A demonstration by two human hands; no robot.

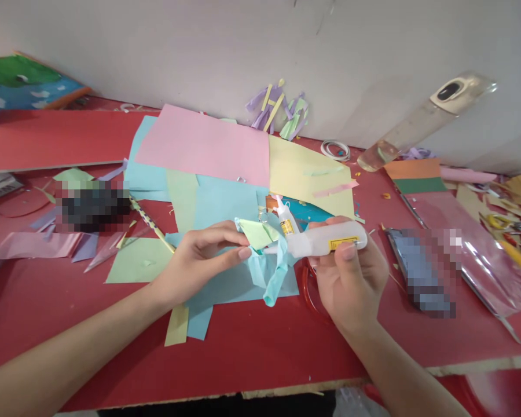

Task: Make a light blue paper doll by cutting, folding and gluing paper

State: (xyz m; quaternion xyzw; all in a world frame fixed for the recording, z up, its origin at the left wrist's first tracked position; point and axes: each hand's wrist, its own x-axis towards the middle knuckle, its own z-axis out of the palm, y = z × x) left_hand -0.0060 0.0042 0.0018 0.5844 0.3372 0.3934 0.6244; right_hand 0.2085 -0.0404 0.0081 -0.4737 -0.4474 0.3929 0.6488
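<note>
My left hand (206,260) pinches a small paper figure made of a green folded piece (257,233) and blue rolled strips (274,278) that hang below it. My right hand (351,278) is wrapped round a white glue bottle (325,240) with a yellow label. The bottle lies nearly level, its thin nozzle pointing left at the figure, close under the green piece. Whether the tip touches the paper is hard to tell. Behind the figure, a smaller glue bottle (285,217) lies on the papers.
Pink paper (208,145), yellow paper (308,168) and blue sheets cover the red table (252,359). Paper figures (278,110) lean on the wall. A clear bottle (417,130) and a dark phone (417,269) are at right, a blurred black object (95,205) at left.
</note>
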